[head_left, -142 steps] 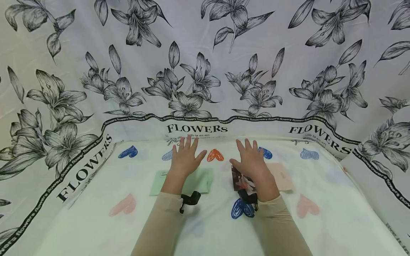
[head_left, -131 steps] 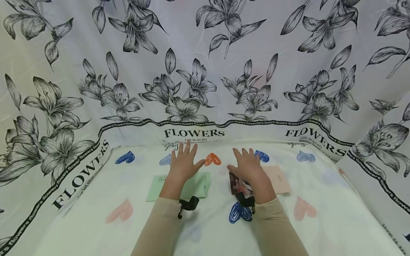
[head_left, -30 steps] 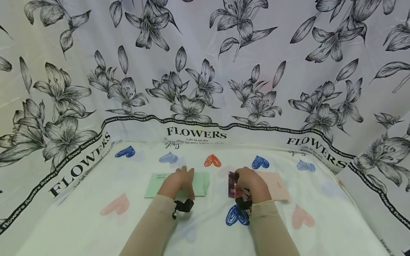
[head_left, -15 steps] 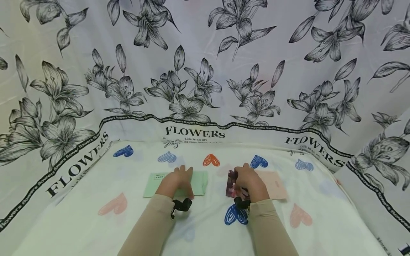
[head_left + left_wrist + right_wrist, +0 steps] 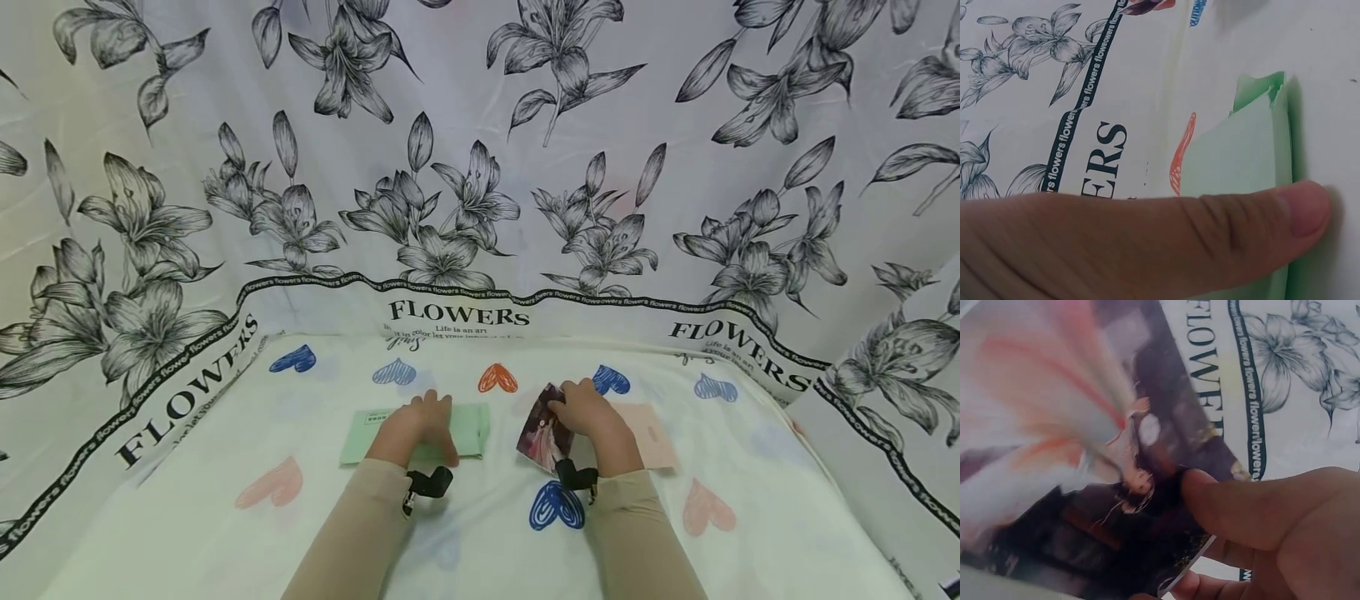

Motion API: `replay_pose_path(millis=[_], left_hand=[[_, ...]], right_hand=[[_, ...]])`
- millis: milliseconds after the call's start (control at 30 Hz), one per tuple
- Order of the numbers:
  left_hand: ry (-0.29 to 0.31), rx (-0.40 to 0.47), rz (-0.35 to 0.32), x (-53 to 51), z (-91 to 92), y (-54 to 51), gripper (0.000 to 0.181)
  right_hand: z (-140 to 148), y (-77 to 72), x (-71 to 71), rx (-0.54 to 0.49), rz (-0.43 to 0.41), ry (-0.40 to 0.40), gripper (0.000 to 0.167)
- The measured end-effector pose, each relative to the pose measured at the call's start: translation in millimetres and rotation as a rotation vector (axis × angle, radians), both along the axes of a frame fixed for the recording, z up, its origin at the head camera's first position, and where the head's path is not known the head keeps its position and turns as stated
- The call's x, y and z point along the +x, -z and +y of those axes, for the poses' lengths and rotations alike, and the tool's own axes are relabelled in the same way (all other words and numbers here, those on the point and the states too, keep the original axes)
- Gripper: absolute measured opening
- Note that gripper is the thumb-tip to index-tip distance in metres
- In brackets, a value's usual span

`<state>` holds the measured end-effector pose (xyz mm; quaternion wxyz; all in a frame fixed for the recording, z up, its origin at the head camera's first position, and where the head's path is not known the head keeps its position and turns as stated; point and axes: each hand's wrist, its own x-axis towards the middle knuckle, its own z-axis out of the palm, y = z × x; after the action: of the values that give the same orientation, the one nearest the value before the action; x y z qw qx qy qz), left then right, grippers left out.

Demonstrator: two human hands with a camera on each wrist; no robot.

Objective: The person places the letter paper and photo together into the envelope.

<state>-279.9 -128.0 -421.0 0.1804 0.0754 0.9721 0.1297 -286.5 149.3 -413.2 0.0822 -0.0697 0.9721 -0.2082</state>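
Observation:
My right hand (image 5: 596, 417) pinches a glossy photo card (image 5: 543, 429) by its corner, thumb on the printed face. The card shows a figure in a pale, flowing dress on a dark ground; it tilts up in the right wrist view. Beneath and right of that hand lies a pink envelope (image 5: 651, 433), partly covered. My left hand (image 5: 414, 427) spans a light green envelope (image 5: 468, 425) lying flat, thumb along its near edge and fingers at the far edge. One end of the green envelope (image 5: 1235, 153) gapes in the left wrist view. The left fingertips are hidden there.
A white cloth (image 5: 495, 533) printed with coloured hearts covers the table. Behind it hangs a white curtain (image 5: 465, 200) with black line-drawn lilies and lettering. Small black cameras are strapped at both wrists, including the left wrist camera (image 5: 431, 482).
Both hands came down from spread fingers onto the envelopes. In the last half second the right hand has lifted and turned the photo card off the pink envelope; the left hand stayed.

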Motion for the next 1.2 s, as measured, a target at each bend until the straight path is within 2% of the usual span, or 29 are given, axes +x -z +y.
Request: replay_pose_path(millis=[233, 467, 767, 967, 1067, 1200], left_hand=[[0.005, 0.004, -0.007, 3.9, -3.5, 4.8, 0.101], [0.021, -0.015, 0.021, 0.3, -1.6, 4.5, 0.09], [0.023, -0.013, 0.055, 3.9, 0.7, 9.6, 0.098], [0.037, 0.023, 0.092, 5.6, 0.6, 0.8, 0.089], [0.021, 0.04, 0.089, 6.1, -0.4, -4.2, 0.087], [-0.006, 0.05, 0.109, 5.7, 0.1, -6.1, 0.09]], right_hand=[[-3, -2.7, 1.9, -0.038, -0.016, -0.009, 0.038], [0, -9.8, 4.6, -0.116, 0.008, 0.01, 0.037], [10, -7.3, 12.4, -0.141, -0.025, 0.025, 0.034], [16, -9.8, 10.4, -0.186, 0.005, 0.042, 0.038], [16, -12.7, 7.3, -0.199, 0.015, 0.039, 0.039], [16, -17.6, 5.1, -0.219, 0.073, 0.041, 0.04]])
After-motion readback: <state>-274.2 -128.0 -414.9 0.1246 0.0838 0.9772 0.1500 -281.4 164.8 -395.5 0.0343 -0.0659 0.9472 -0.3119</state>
